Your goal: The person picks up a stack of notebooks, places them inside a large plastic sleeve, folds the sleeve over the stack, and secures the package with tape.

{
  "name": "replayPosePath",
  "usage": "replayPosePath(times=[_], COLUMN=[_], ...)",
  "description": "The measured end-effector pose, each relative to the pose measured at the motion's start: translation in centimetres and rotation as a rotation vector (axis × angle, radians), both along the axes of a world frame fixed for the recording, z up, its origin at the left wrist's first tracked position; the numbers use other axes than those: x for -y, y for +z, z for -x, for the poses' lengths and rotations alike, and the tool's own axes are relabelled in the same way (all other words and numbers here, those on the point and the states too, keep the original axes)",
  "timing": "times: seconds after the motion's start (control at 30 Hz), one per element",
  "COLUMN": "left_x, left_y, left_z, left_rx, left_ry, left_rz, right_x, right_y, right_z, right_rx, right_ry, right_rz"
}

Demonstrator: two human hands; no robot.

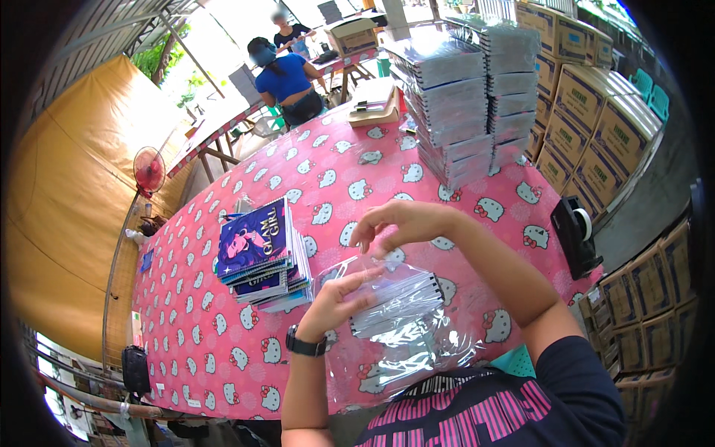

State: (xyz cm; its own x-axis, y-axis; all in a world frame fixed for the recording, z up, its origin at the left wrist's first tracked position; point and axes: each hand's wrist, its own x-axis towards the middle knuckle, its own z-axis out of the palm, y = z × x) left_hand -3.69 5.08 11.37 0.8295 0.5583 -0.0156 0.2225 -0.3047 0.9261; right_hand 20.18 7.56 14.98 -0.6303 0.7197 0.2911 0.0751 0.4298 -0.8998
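A stack of spiral-bound notebooks (406,294) lies in front of me, its white page edges and black coil showing. Clear plastic bags (417,346) lie over and around its near side, shiny and crumpled. My left hand (339,302), with a dark watch on the wrist, is closed on a clear plastic bag at the stack's left edge. Above the stack's far side, my right hand (402,223) curls downward, its fingertips pinched at the film's upper edge. To the left stands a pile of notebooks (253,242) with dark purple illustrated covers.
Tall stacks of plastic-wrapped spiral notebooks (462,97) rise at the far right of the pink patterned table (201,298). A black tape dispenser (575,235) sits at the right edge. Cardboard boxes (581,127) stand beyond. Two people are at the back, near a red fan (149,171).
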Motion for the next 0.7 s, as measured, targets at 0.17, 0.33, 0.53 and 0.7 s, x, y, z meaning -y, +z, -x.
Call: replayPosePath(times=[0.17,0.33,0.53,0.7], left_x=[1.3,1.8,2.6,2.1], left_y=[-1.0,1.5,1.1,3.1], left_z=[-1.9,-0.8,-2.2,1.0], left_rx=[0.100,0.277,0.124,0.442], left_ry=[0.035,0.270,0.446,0.655], left_rz=[-0.045,0.080,-0.420,-0.354], right_x=[-1.0,0.3,2.6,4.4], right_y=[-0.7,-0.5,1.0,0.3], right_z=[1.2,-0.1,2.0,-2.0], right_rx=[-0.029,-0.084,0.097,0.151], right_ry=[0.076,-0.198,-0.152,-0.328], right_rz=[0.057,0.011,-0.134,-0.185])
